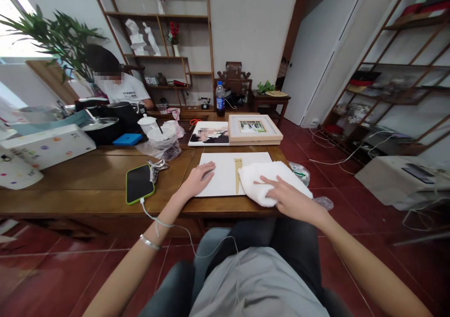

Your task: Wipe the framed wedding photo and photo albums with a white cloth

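A white rectangular board (220, 179) lies flat at the table's front edge. My left hand (199, 179) rests on its left side, fingers stretched out and holding nothing. A folded, fluffy white towel (265, 172) covers the board's right part and hangs past its right edge. My right hand (283, 195) is on the towel with its fingers bent into the cloth; the thumb is hard to make out. Between my hands, a narrow tan tapered strip (238, 167) lies on the board, its wider end away from me, partly beside the towel.
A phone (139, 184) with a white cable lies left of my left hand. Beyond the board are a photo panel (209, 134), a framed picture (255, 127) and a bottle (220, 99). Cups and pots crowd the left, where another person (121, 87) sits. A clear container (300, 173) is right.
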### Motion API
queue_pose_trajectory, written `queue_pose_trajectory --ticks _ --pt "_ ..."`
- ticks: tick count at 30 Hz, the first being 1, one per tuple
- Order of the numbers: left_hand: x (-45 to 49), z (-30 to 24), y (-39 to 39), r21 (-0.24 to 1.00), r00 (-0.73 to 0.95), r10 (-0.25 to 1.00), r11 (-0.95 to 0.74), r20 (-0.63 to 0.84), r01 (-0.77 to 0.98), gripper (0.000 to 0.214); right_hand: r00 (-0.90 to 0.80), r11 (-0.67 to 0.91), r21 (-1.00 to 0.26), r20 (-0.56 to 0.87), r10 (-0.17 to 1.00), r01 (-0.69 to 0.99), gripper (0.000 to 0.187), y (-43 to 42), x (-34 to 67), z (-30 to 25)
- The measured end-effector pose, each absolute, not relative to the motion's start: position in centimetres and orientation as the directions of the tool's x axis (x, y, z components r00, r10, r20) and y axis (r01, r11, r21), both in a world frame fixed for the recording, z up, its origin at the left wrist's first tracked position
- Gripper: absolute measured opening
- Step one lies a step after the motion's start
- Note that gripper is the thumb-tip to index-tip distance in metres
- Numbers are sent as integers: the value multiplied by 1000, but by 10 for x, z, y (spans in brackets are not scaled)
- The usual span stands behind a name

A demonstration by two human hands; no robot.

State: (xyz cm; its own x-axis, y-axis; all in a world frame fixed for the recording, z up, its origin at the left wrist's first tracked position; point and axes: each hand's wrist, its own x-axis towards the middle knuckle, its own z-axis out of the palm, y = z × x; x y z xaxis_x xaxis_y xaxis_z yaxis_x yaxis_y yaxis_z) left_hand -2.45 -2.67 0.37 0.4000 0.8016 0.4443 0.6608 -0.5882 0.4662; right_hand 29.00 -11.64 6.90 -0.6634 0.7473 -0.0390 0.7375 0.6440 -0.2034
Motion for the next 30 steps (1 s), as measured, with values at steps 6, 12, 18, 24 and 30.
queue_pose_trajectory --ticks 6,12,18,24,30 --pt "-26 1 -25 480 398 799 -593 451 646 37 -610 609 -176 51 790 774 55 -44 276 60" --pt "-26 0 -25 487 397 799 -593 451 641 37 -543 554 -135 114 832 822 56 -1 262 52" --pt "-25 4 -28 492 386 814 -573 434 655 36 -594 595 -89 46 803 799 49 -44 262 66" --pt "-24 4 -28 485 387 812 -576 438 658 36 -624 610 -150 -63 779 778 45 -121 273 79" --pt "-24 6 -28 470 389 810 -576 439 669 36 -659 634 -211 -82 747 744 46 -130 283 84"
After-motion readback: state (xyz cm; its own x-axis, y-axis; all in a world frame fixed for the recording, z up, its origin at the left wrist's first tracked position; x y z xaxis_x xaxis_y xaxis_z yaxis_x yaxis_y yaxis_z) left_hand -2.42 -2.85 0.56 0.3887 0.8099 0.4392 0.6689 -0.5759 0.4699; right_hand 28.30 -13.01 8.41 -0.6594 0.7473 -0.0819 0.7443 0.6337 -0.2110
